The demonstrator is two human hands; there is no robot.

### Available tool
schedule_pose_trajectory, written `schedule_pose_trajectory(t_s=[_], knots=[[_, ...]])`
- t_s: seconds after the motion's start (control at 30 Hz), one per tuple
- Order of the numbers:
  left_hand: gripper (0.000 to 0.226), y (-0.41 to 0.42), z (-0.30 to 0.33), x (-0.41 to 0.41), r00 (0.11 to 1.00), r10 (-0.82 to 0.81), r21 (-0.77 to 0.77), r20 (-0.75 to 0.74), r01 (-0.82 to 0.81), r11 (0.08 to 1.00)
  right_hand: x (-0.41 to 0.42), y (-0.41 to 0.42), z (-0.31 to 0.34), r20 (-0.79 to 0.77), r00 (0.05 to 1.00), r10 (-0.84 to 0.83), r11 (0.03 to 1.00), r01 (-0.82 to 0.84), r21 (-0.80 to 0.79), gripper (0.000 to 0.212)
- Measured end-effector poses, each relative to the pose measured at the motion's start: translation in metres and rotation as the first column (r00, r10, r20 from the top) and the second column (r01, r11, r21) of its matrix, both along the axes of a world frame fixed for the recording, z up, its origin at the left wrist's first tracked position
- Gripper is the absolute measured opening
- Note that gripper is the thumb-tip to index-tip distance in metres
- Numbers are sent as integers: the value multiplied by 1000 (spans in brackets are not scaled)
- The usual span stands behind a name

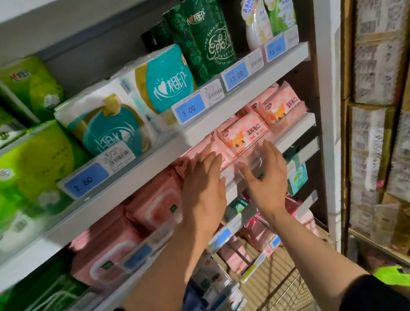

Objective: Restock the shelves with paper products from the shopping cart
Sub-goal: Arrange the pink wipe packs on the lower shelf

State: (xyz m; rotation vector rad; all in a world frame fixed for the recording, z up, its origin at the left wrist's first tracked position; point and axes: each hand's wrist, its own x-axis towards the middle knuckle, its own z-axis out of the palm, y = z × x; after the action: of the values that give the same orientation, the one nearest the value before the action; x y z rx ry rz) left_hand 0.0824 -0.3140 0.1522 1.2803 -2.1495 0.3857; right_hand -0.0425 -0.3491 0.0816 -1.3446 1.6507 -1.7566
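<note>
Pink wipe packs (244, 134) just beyond both grips: left (202, 184), right (266, 176)

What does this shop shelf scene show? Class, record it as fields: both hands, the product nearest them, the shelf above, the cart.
left hand: open, fingers straight, at the pink wipe packs
right hand: open, holding nothing
nearest product: pink wipe packs with a fox picture
shelf above: teal tissue rolls, dark green pack
price tags: 2.60, 3.00, 13.00
shopping cart: wire, below the hands
</note>
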Motion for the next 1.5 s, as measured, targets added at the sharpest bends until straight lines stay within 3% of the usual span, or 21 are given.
schedule_pose_trajectory(t_s=[0.2,0.3,0.37,0.43,0.5,0.53,0.6,0.67,0.7,0.9,1.17,1.5], knots=[[40,41,-17,67,989,150,-145,-14,-151,978,41,32,10,12,996,85,996,-84,-34,82],[52,49,-5,97,961,277,-70,-10,-277,958,66,47,15,23,993,112,992,-110,-68,78],[54,47,8,106,923,360,-29,135,-360,933,82,55,17,5,992,122,989,-122,-81,75],[54,38,20,110,822,435,27,369,-477,879,93,60,18,3,993,117,990,-117,-75,74],[59,28,32,116,797,418,171,436,-530,831,100,65,18,4,994,110,992,-109,-69,73],[61,27,40,118,830,400,310,389,-527,792,102,67,18,5,994,110,992,-110,-69,73],[66,29,56,119,930,327,583,169,-362,728,103,71,18,-1,994,107,992,-107,-65,69],[66,30,64,122,954,293,721,-63,-159,674,104,72,17,-7,996,94,994,-95,-58,66],[65,29,65,125,946,306,740,-109,-128,661,104,73,15,-11,996,89,995,-90,-48,65],[55,20,59,139,923,330,793,-197,-48,608,105,78,9,-12,995,97,995,-98,-25,67],[51,23,51,149,868,356,776,-345,51,628,109,84,8,9,991,134,991,-134,-17,60],[51,39,55,142,941,263,724,-213,-29,690,120,87,4,0,991,132,991,-132,6,62]])
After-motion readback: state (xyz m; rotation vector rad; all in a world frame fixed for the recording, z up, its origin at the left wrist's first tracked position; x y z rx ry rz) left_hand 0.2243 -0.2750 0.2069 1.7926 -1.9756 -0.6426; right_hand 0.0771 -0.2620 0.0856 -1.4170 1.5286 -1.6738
